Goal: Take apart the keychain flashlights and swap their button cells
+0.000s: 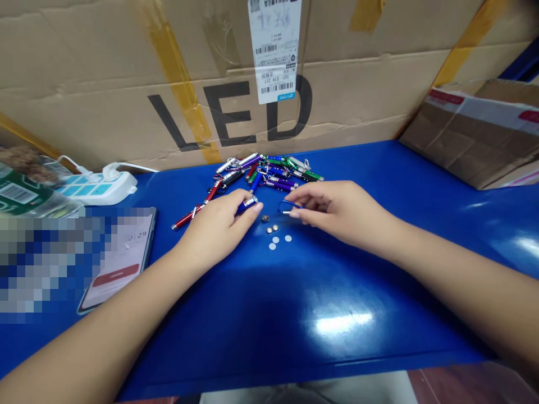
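My left hand [223, 224] is curled round a small blue keychain flashlight [248, 203] whose silver end sticks out past my fingers. My right hand [332, 210] pinches a blue carabiner clip [286, 207] with its end cap, just right of the flashlight. Between the two hands several small silver button cells [278, 237] lie on the blue table [295, 314], with a tiny dark part [265, 218] beside them. Behind the hands is a pile of keychain flashlights [269, 171] in red, blue, green, purple and silver.
A large cardboard box marked LED [236, 118] walls off the back. A smaller carton [475, 134] stands at the right. On the left lie a phone with a timer screen [122, 255], a white and teal power strip [99, 188] and a pixelated patch.
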`<state>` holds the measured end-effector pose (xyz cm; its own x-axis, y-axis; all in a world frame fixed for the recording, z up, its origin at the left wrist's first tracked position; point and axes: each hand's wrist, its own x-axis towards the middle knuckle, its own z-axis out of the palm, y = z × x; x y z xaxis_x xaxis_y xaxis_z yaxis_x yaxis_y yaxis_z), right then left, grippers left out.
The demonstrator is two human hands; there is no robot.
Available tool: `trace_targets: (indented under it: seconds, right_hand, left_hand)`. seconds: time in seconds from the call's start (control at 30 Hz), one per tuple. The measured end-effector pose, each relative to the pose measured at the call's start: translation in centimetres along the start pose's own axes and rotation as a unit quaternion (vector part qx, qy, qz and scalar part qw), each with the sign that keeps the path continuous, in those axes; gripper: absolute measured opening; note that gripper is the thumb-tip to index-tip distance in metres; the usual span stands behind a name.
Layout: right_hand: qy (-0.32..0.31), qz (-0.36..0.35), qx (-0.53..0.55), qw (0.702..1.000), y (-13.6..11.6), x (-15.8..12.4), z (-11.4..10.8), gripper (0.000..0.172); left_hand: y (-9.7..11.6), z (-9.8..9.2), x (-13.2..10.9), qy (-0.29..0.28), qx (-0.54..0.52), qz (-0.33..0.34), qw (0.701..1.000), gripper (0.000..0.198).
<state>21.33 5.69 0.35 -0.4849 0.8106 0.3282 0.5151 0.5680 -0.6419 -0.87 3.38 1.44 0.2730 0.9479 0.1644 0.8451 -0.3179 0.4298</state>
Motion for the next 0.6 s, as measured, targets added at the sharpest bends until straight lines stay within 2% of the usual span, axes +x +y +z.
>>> trace_targets:
  seconds: [0.13, 0.27, 0.37, 0.5, 0.6]
  right_hand:
    - [-0.086, 0.018, -0.093, 0.992, 0.8, 0.3, -0.7, 0.013]
    - [-0.098, -0.043, -0.164, 0.981, 1.1, 0.3, -0.4, 0.017]
    - [-0.117, -0.051, -0.173, 0.977, 1.1, 0.1, -0.2, 0.018]
    - [-0.123, -0.045, -0.173, 0.976, 1.1, 0.1, -0.2, 0.02]
    - [-0.126, -0.034, -0.178, 0.975, 0.9, 0.2, -0.3, 0.024]
  left_hand:
    - [-0.9, -0.2, 0.2, -0.055, 0.071, 0.034, 0.995, 0.035]
    - [-1.0, -0.8, -0.2, -0.109, 0.127, 0.079, 0.983, 0.031]
    - [-1.1, -1.4, -0.4, -0.139, 0.139, 0.083, 0.977, 0.027]
    - [-1.3, -1.8, -0.5, -0.126, 0.122, 0.029, 0.984, 0.023]
    - [-1.4, -1.7, -0.4, -0.125, 0.118, 0.046, 0.984, 0.022]
